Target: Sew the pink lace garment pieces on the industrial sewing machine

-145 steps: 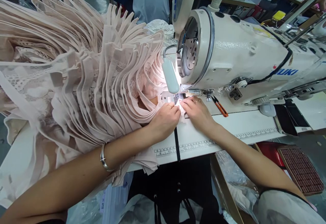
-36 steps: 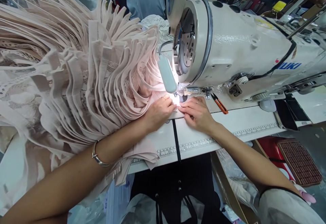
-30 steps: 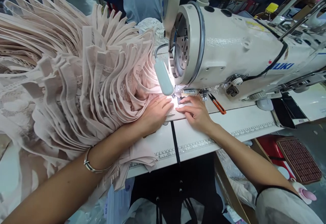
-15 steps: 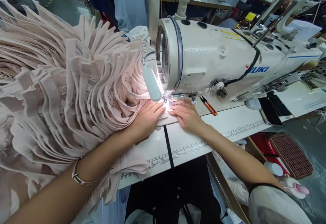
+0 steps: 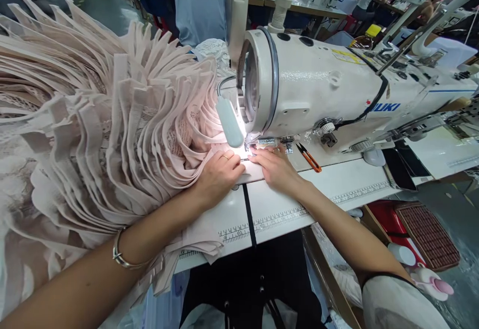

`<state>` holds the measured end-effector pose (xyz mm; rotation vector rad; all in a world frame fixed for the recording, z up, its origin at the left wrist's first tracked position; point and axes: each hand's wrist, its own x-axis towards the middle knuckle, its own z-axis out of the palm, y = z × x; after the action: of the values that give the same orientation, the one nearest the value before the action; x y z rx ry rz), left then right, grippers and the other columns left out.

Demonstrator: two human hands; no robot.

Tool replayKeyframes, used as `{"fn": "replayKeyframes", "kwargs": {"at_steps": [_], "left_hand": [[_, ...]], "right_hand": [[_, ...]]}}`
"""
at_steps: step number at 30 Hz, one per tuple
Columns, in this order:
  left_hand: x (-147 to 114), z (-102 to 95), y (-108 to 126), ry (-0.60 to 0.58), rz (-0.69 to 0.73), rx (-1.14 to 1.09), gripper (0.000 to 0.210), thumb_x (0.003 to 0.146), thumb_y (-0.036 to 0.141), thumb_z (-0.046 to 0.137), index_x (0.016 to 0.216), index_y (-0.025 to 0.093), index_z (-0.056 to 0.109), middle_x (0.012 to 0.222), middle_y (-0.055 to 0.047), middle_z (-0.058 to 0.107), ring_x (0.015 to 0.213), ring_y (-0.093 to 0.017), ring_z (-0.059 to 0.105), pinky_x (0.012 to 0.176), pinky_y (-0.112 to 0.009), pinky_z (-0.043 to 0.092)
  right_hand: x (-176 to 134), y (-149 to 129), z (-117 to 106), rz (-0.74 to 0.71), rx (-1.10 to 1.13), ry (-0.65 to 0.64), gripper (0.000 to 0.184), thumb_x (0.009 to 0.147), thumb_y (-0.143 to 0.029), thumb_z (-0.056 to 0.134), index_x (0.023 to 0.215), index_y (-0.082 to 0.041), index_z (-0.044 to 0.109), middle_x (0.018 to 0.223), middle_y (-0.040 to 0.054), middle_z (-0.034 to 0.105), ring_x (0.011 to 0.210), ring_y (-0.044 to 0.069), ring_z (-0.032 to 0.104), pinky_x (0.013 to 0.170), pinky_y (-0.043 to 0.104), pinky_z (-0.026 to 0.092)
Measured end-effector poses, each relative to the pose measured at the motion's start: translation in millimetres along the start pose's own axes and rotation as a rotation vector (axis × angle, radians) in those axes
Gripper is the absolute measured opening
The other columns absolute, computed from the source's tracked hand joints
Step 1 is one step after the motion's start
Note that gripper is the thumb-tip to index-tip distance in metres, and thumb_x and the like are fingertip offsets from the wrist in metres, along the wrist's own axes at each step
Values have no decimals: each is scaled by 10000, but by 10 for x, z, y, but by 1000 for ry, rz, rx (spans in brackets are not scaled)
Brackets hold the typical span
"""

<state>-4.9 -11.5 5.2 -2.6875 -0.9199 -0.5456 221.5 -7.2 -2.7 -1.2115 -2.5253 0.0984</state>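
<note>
A sewing machine stands before me, its lamp throwing bright light on the needle area. My left hand is closed, fingers curled on the edge of a pale pink garment just left of the needle. To the right of the needle, my right hand rests on the machine bed with fingers drawn together at the lit spot. Glare and the fingers hide what lies between its fingertips. A large bunch of pale pink lace-trimmed garments is heaped beside my left arm.
Orange-handled thread snips lie right of my right hand. A black phone-like object is farther right. A measuring scale runs along the table's front. A person in blue is beyond the machine. A woven brown seat stands at lower right.
My left hand has drawn back slightly from the needle toward me, and its fingers have curled more. My right hand stays near the needle. The whole view has shifted a little.
</note>
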Motion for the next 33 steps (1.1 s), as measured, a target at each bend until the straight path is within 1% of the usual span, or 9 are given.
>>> {"fn": "replayKeyframes", "kwargs": {"at_steps": [4, 9, 13, 18, 21, 24, 27, 29, 33], "left_hand": [[20, -18, 4, -7, -34, -14, 298, 1021, 91, 400, 864, 177, 638, 817, -57, 616, 775, -210, 533, 694, -338, 343], [54, -43, 10, -45, -46, 61, 300, 1012, 69, 386, 873, 181, 627, 802, -58, 625, 776, -220, 541, 685, -343, 349], [86, -63, 37, -95, -120, 71, 327, 983, 23, 358, 848, 162, 622, 791, -73, 631, 771, -225, 555, 710, -362, 385], [78, -121, 129, -164, -291, 126, 350, 890, -59, 334, 880, 138, 623, 771, -93, 632, 697, -229, 557, 659, -377, 385], [44, -141, 195, -153, -319, 174, 332, 851, -67, 366, 884, 134, 628, 755, -101, 641, 694, -238, 573, 654, -384, 385], [44, -122, 197, -157, -344, 178, 331, 831, -51, 396, 969, 110, 651, 767, -121, 678, 716, -255, 609, 703, -403, 412], [122, -68, 93, -191, -389, 137, 332, 864, 0, 407, 1072, 85, 652, 768, -140, 706, 726, -275, 642, 769, -428, 429], [205, -30, -15, -226, -391, 103, 306, 898, 53, 425, 1099, 103, 651, 769, -130, 712, 730, -271, 653, 737, -398, 422], [345, -5, -180, -261, -357, 43, 215, 931, 136, 482, 1033, 148, 670, 811, -103, 715, 748, -240, 645, 655, -343, 368]], "right_hand": [[14, -1, -4, -5, -23, -36, 521, 878, 10, 406, 1261, -220, 674, 1375, 94, 653, 1252, 250, 567, 1040, 460, 447], [38, -13, -18, -25, -105, -87, 560, 879, 19, 361, 1326, -175, 636, 1392, 112, 645, 1287, 267, 543, 1124, 511, 359], [39, -8, -46, -30, -119, -111, 544, 907, -6, 314, 1340, -153, 609, 1417, 134, 625, 1284, 283, 538, 1128, 539, 328], [41, 34, -12, 23, -93, -77, 511, 907, -57, 353, 1350, -160, 589, 1346, 147, 658, 1222, 314, 563, 1111, 546, 331], [80, 101, 66, 113, -125, -23, 495, 906, -119, 417, 1368, -171, 589, 1233, 164, 690, 1129, 351, 582, 1048, 545, 371], [137, 167, 124, 146, -147, 53, 407, 929, -172, 435, 1259, -227, 666, 1090, 151, 712, 1013, 352, 582, 932, 518, 424], [172, 178, 121, 142, -157, 112, 346, 950, -173, 419, 1133, -239, 705, 998, 136, 701, 938, 325, 568, 873, 490, 431], [176, 159, 100, 117, -168, 108, 321, 951, -160, 411, 1061, -221, 706, 989, 138, 687, 934, 318, 562, 854, 475, 433], [151, 128, 88, 37, -186, 42, 350, 918, -82, 364, 982, -205, 685, 902, 125, 672, 873, 299, 563, 769, 430, 447]]}}
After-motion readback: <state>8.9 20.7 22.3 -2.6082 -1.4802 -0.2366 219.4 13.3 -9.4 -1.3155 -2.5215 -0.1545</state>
